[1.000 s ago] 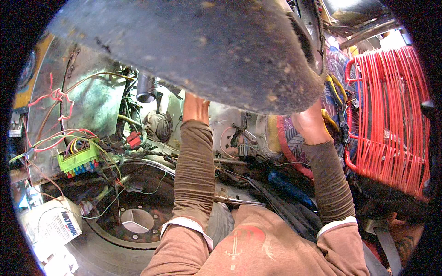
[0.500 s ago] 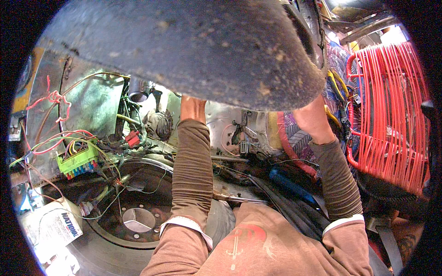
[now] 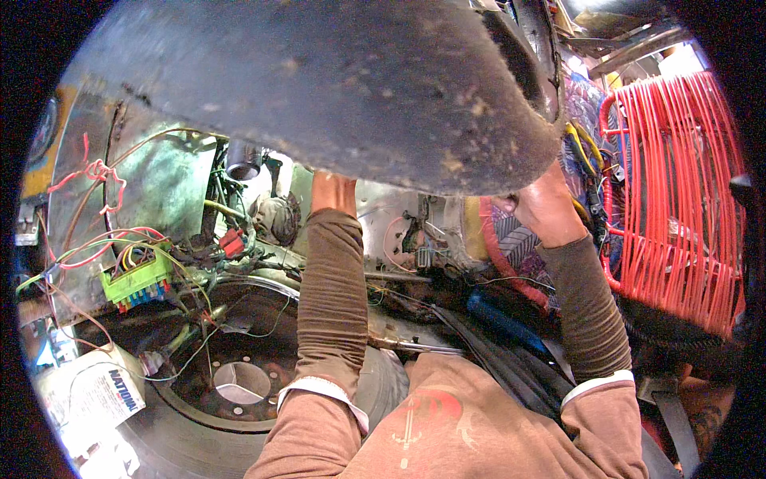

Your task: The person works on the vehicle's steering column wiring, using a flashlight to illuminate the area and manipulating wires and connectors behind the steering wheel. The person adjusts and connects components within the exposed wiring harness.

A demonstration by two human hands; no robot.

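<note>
A large dark, scuffed, curved panel (image 3: 335, 96) fills the upper part of the view. Behind its lower edge my left hand (image 3: 333, 190) disappears, with just the wrist and a strip of skin showing. My right hand (image 3: 550, 206) reaches up by the panel's right end; its fingers are mostly hidden there. Whether either hand grips the panel or something behind it, I cannot see. Below the panel, a bare metal wall (image 3: 391, 231) carries a small bracket with thin wires (image 3: 423, 243).
To the left hang loose wires around a green fuse box (image 3: 137, 279) and a red connector (image 3: 232, 243). A wheel (image 3: 239, 382) lies below, beside a white box (image 3: 100, 391). A red-corded chair (image 3: 678, 199) stands at the right, near a blue tube-like object (image 3: 504, 319).
The right hand and forearm have shifted slightly, with the wrist turned a little. The panel appears almost unmoved, and my left arm stays in place.
</note>
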